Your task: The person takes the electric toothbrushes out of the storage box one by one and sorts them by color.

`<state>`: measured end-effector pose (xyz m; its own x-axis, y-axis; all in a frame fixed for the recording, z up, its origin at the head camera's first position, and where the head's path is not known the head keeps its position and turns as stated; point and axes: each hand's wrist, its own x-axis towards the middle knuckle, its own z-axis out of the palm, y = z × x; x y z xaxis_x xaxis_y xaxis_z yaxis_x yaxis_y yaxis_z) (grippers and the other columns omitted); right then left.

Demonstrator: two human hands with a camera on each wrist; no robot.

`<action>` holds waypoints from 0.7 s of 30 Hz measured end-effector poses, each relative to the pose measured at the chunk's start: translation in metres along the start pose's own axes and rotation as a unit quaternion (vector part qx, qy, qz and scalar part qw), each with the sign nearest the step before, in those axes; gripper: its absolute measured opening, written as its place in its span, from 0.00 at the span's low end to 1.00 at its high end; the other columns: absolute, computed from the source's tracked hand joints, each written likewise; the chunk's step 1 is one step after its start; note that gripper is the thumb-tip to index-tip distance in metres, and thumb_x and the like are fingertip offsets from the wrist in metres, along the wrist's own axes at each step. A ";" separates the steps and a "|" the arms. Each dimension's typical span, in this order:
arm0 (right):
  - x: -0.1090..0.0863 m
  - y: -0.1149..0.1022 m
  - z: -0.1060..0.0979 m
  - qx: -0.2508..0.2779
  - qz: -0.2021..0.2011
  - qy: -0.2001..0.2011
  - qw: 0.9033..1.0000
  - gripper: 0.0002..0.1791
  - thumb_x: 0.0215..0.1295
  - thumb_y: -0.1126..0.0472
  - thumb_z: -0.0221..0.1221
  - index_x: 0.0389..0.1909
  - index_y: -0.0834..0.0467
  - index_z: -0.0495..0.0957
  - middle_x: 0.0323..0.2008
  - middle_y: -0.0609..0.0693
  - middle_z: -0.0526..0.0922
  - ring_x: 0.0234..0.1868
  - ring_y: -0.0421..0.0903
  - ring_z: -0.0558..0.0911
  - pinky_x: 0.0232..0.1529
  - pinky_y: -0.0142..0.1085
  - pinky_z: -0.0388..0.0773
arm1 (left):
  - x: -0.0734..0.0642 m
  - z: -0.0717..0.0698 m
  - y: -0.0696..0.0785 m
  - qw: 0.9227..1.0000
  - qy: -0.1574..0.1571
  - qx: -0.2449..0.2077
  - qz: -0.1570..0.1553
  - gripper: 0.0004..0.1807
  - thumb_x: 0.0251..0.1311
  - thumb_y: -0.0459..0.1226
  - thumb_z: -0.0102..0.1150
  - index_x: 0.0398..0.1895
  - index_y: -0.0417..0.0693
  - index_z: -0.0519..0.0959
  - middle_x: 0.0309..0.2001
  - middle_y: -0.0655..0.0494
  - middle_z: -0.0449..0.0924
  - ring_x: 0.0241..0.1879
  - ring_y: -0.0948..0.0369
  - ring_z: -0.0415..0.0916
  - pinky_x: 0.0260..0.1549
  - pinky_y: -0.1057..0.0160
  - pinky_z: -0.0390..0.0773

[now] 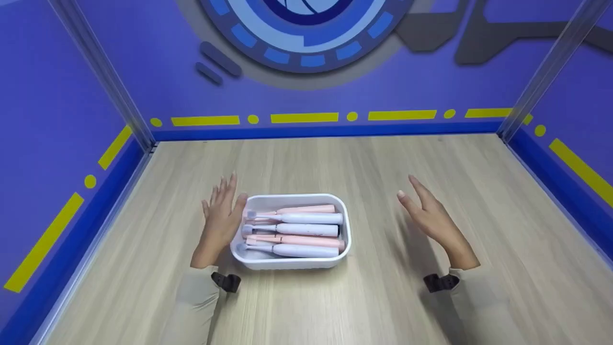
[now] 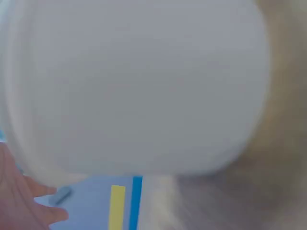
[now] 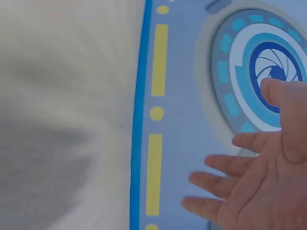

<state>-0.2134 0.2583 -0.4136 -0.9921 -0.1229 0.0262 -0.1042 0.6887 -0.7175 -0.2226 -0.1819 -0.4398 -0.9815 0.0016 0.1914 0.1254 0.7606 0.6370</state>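
A white plastic bin [image 1: 289, 264] stands on the table, holding several electric toothbrushes that lie side by side, heads to the left. Among them are a white toothbrush [image 1: 306, 250] at the front and a pink toothbrush [image 1: 313, 241] behind it. My left hand [image 1: 221, 218], fingers straight, is at the bin's left end with its thumb by the rim. In the left wrist view the bin's side wall [image 2: 144, 86] fills most of the picture, the hand [image 2: 17, 196] at lower left. Off to the bin's right, my right hand [image 1: 431, 220] hovers over the table with fingers extended, holding nothing.
The light wood-grain table [image 1: 306, 163] is bounded by a blue printed back wall [image 1: 143, 57] and side walls with yellow dashes. Metal corner posts [image 1: 103, 62] rise at the back. Small black wrist cameras [image 1: 226, 281] sit at both sleeves.
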 end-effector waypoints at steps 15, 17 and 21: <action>0.029 -0.029 0.003 0.166 -0.023 -0.163 0.972 0.32 0.71 0.46 0.51 0.69 0.59 0.63 0.67 0.57 0.69 0.67 0.55 0.69 0.71 0.48 0.61 | 0.007 0.012 -0.014 0.866 -0.081 -0.481 -0.110 0.33 0.75 0.52 0.24 0.77 0.49 0.43 0.77 0.46 0.43 0.76 0.51 0.40 0.75 0.51 0.42; 0.033 -0.034 0.005 0.162 -0.023 -0.176 0.971 0.32 0.70 0.45 0.51 0.69 0.59 0.63 0.66 0.58 0.71 0.67 0.55 0.70 0.71 0.47 0.62 | 0.007 0.017 -0.019 0.831 -0.087 -0.537 -0.118 0.32 0.75 0.50 0.25 0.77 0.48 0.44 0.77 0.44 0.44 0.76 0.50 0.41 0.75 0.52 0.43; 0.037 -0.042 0.010 0.157 -0.028 -0.195 0.968 0.31 0.70 0.47 0.52 0.68 0.60 0.65 0.64 0.60 0.73 0.65 0.55 0.72 0.70 0.48 0.63 | 0.007 0.026 -0.025 0.779 -0.091 -0.608 -0.127 0.30 0.74 0.43 0.29 0.76 0.46 0.46 0.76 0.45 0.47 0.76 0.51 0.45 0.75 0.54 0.46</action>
<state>-0.2454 0.2174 -0.3892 -0.8768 -0.4566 -0.1507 -0.0696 0.4306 -0.8998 -0.2366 -0.1841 -0.4735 -0.9875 0.1266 -0.0936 -0.1392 -0.4245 0.8946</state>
